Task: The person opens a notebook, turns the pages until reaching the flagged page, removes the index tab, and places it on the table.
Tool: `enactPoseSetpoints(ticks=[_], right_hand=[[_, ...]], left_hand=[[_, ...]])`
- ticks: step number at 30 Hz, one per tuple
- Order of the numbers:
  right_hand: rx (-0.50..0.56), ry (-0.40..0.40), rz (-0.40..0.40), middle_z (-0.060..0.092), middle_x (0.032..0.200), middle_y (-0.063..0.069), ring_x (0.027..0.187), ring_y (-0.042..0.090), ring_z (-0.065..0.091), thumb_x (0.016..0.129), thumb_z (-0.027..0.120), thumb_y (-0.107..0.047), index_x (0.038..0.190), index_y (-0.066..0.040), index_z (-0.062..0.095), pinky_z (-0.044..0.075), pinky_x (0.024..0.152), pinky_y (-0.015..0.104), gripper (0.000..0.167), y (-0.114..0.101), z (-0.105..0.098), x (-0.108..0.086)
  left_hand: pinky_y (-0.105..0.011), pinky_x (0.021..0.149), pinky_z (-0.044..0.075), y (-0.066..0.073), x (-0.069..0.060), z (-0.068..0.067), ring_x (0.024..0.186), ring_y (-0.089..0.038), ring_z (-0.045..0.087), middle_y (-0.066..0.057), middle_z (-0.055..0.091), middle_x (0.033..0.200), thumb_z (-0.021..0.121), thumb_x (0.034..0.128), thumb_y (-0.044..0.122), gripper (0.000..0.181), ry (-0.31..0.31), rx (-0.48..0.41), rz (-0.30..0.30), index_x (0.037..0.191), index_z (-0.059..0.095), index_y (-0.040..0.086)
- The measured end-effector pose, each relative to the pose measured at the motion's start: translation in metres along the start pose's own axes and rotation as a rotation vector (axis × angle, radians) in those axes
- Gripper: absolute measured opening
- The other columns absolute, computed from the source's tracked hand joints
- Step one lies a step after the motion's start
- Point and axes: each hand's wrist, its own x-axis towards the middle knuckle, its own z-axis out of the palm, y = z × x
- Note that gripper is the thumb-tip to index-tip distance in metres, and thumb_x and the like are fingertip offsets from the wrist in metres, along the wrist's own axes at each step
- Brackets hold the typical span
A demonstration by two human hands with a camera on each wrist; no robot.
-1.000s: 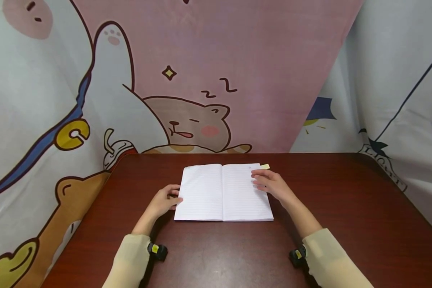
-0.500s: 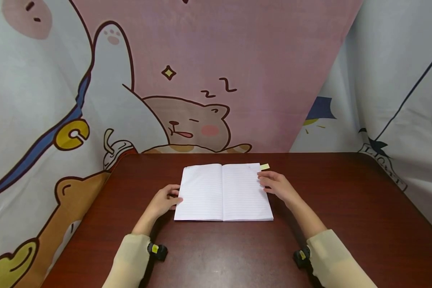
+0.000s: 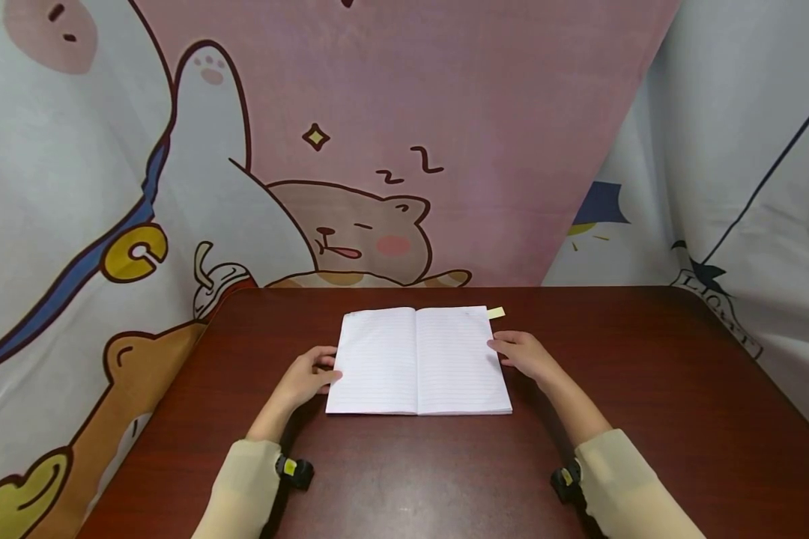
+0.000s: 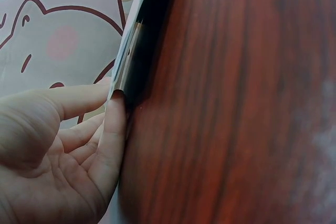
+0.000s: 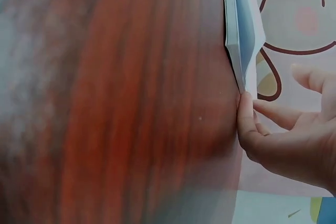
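An open notebook (image 3: 416, 359) with white lined pages lies on the brown table, its spine upright in the middle. A small yellow tab (image 3: 495, 313) sticks out at its upper right. My left hand (image 3: 306, 376) grips the left edge, the thumb over the page and the other fingers partly hidden beneath. My right hand (image 3: 527, 354) is at the right edge, its fingertips around the page edge. In the right wrist view, the notebook (image 5: 242, 35) shows its page edges slightly parted above the right fingers (image 5: 248, 121). In the left wrist view, its dark underside shows.
The wooden table (image 3: 404, 471) extends around the notebook on all sides. A cloth backdrop (image 3: 499, 150) with cartoon animals hangs right behind the table's far edge. Black wrist cameras are strapped at both sleeves.
My right hand has slid from on top of the right page outward and slightly toward me, to the notebook's right edge. The left hand and the notebook have stayed in place.
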Motion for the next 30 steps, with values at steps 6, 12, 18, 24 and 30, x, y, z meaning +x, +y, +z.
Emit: enactPoseSetpoints(ticks=[6,12,18,24,30], right_hand=[[-0.026,-0.010,-0.005,0.045,0.145,0.035,0.130,0.044,0.053,0.104,0.051,-0.023,0.140,0.015,0.044,0.051,0.104,0.048,0.053,0.0025,-0.0002,0.0013],[0.003,0.054,0.008,0.044,0.145,0.032,0.123,0.040,0.057,0.102,0.055,-0.022,0.141,0.007,0.046,0.054,0.100,0.046,0.049,0.0049,0.0019,0.0015],[0.039,0.089,-0.012,0.060,0.115,0.025,0.099,0.029,0.065,0.098,0.062,-0.018,0.124,0.009,0.053,0.059,0.086,0.039,0.039,0.0053,0.0017,0.0003],[0.023,0.106,0.009,0.060,0.085,0.009,0.077,0.016,0.059,0.094,0.068,-0.021,0.100,0.005,0.060,0.058,0.072,0.029,0.028,0.0044,0.0010,-0.0003],[0.017,0.126,0.024,0.059,0.076,0.004,0.072,0.014,0.056,0.093,0.070,-0.022,0.095,0.005,0.064,0.056,0.066,0.025,0.028,0.0042,0.0011,-0.0002]], left_hand=[[-0.034,0.075,0.061,-0.0016,0.0003,0.0001,0.087,-0.017,0.061,-0.020,0.061,0.121,0.067,0.0936,0.006,0.048,-0.002,0.001,0.005,0.139,0.052,0.000],[-0.034,0.074,0.061,-0.0024,0.0009,0.0003,0.087,-0.017,0.061,-0.021,0.061,0.122,0.067,0.0934,0.006,0.048,0.000,-0.001,0.003,0.139,0.052,0.000],[-0.034,0.074,0.061,-0.0029,0.0008,0.0003,0.088,-0.017,0.061,-0.021,0.061,0.123,0.067,0.0933,0.006,0.048,0.002,-0.002,0.002,0.139,0.052,0.000],[-0.034,0.074,0.061,-0.0034,0.0009,0.0004,0.088,-0.017,0.061,-0.021,0.061,0.123,0.067,0.0933,0.006,0.048,0.001,-0.007,0.005,0.139,0.052,0.000],[-0.034,0.074,0.061,-0.0028,0.0002,0.0004,0.087,-0.017,0.060,-0.021,0.061,0.122,0.067,0.0937,0.007,0.048,0.000,-0.007,0.007,0.138,0.052,0.000]])
